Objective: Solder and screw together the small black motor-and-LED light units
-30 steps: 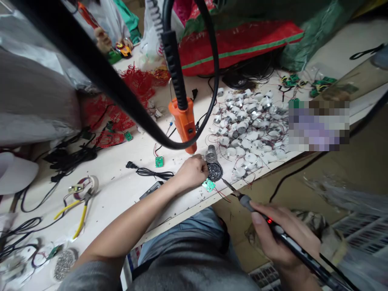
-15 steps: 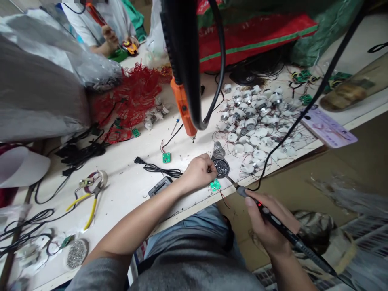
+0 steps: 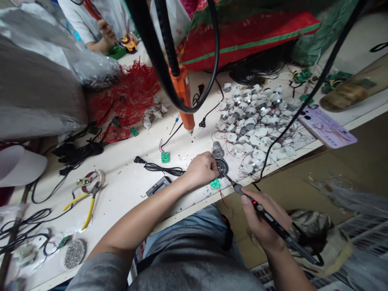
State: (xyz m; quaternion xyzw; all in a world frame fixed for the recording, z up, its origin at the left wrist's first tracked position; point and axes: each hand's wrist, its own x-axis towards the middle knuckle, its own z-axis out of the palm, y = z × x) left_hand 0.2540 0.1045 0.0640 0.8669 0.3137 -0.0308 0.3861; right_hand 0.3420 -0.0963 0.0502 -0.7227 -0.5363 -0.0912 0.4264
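Note:
My right hand (image 3: 266, 220) is closed round a black soldering iron (image 3: 266, 216) with a red light on its handle. Its tip reaches to the edge of a small round black dish (image 3: 222, 166) holding dark, shiny bits. At the dish's left side is my left hand (image 3: 202, 167), its fingers pinched together; whatever they hold is hidden. Just below those fingers lies a green circuit board (image 3: 215, 184) with thin wires hanging over the table edge. Behind the dish stands a metal coil spring (image 3: 217, 150), the holder's coil.
An orange electric screwdriver (image 3: 184, 97) hangs over the table. White motors (image 3: 251, 125) with thin wires are heaped at right, beside a purple phone (image 3: 329, 127). Yellow-handled pliers (image 3: 89, 206) and a dish of metal pieces (image 3: 74, 254) lie left. Another person's hand (image 3: 106, 32) is across the table.
The hanging orange screwdriver has swung, and its cable has shifted left. My right hand and the soldering iron have moved slightly left. The left hand stays by the dish.

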